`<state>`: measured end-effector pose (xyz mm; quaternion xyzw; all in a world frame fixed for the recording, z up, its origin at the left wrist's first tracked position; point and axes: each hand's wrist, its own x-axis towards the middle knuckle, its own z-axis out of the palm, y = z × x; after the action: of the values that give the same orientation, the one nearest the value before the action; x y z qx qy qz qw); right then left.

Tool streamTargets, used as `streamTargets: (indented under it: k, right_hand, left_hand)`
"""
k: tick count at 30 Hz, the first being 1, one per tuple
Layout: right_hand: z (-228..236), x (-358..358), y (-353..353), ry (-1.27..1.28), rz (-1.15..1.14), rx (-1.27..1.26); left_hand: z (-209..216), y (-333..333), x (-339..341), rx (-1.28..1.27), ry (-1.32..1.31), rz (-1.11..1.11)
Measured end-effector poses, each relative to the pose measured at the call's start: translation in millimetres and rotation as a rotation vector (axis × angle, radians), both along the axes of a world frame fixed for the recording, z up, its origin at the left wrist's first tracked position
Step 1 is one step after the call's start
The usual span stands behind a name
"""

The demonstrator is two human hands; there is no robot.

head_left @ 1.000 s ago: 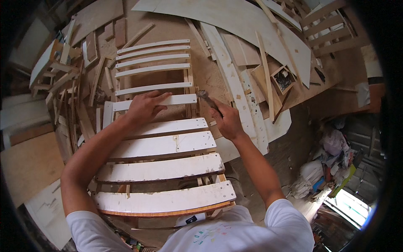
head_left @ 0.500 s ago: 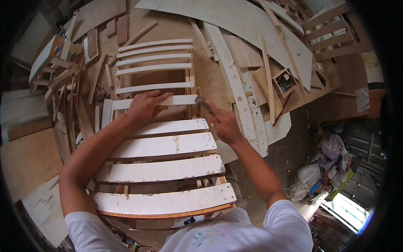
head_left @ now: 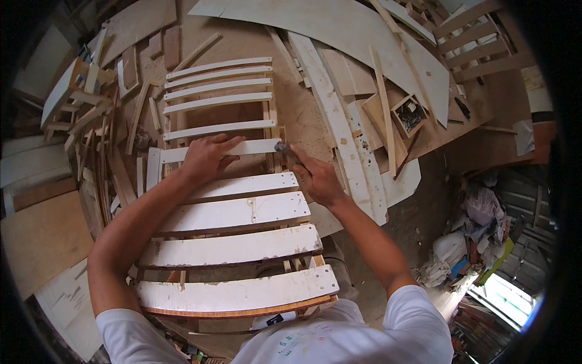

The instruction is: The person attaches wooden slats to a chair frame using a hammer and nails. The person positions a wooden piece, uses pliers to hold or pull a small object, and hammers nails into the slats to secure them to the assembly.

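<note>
A wooden frame bears a row of white slats (head_left: 233,209) running across it, one behind another. My left hand (head_left: 206,159) grips a narrow white slat (head_left: 257,147) near its middle, index finger stretched along it and thumb at its near edge. In my right hand (head_left: 321,182) is a hammer (head_left: 282,147), its head at the right end of that slat. The handle is mostly hidden by my fingers. Whether the head touches the slat, and whether a nail is under it, I cannot tell. Nail heads dot the right ends of the nearer slats.
An open wooden box (head_left: 409,115) of nails lies right of the frame. Long white boards (head_left: 330,97) and a large white sheet (head_left: 303,21) lie beyond. Wood offcuts (head_left: 112,145) pile up at the left. Bags (head_left: 448,252) heap at the lower right.
The hammer head has shifted slightly left and down at the slat's end, and my right hand has turned with it. My left hand keeps its place on the slat.
</note>
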<state>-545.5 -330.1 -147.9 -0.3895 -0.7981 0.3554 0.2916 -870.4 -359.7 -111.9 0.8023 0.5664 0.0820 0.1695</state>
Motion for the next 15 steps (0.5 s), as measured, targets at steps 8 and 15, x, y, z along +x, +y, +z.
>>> streamTargets:
  k: [8,15]
  right_hand:
    - [0,-7,0,-0.007,0.027,-0.049]
    - [15,-2,4,-0.111,0.013,-0.055]
  left_hand:
    - [-8,-4,-3,0.057,-0.038,-0.004]
    - [-13,-7,-1,0.067,0.003,0.013]
